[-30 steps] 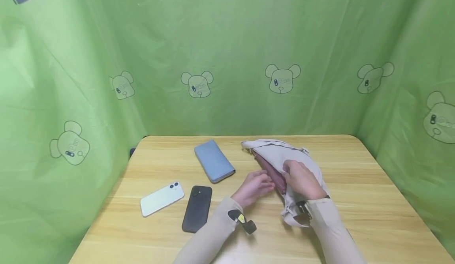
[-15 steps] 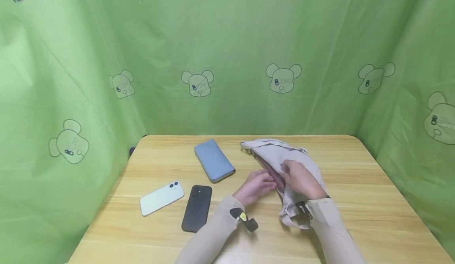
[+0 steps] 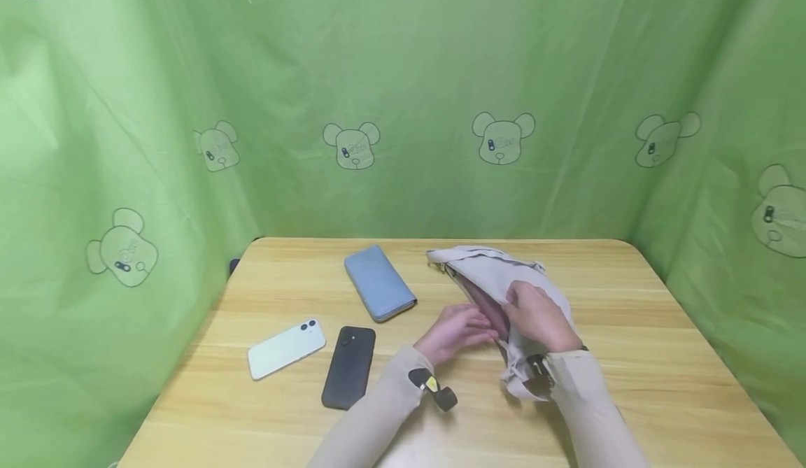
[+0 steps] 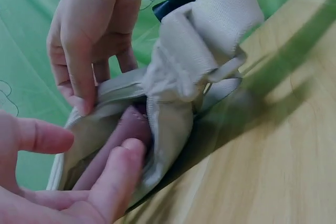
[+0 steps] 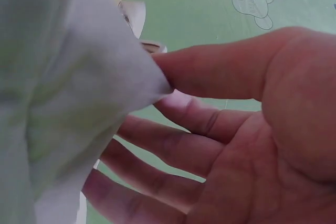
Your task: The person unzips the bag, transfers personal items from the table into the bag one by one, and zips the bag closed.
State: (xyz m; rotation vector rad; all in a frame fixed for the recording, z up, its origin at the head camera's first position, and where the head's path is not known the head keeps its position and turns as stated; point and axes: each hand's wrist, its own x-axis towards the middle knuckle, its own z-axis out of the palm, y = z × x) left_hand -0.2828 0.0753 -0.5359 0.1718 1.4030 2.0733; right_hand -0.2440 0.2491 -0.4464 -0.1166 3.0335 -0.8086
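Note:
A pale beige fabric bag [image 3: 491, 270] with a strap lies on the right half of the table, its zipped mouth facing left and held apart. Inside sits a mauve, flat leather-like item [image 4: 131, 128], perhaps a wallet; most of it is hidden by the bag. My right hand [image 3: 538, 315] pinches the upper edge of the mouth between thumb and forefinger, as the right wrist view shows. My left hand [image 3: 455, 333] is at the mouth with fingers extended, one fingertip [image 4: 131, 150] touching the mauve item.
Left of the bag lies a blue zip wallet [image 3: 380, 283]. Nearer the front left are a white phone [image 3: 286, 349] and a black phone [image 3: 349, 368], beside my left forearm. Green curtains [image 3: 415, 195] surround the wooden table [image 3: 252, 426].
The mauve item has gone deeper into the bag, with less of it showing at the mouth. My left hand has shifted slightly right, following it. The right hand keeps its pinch on the edge.

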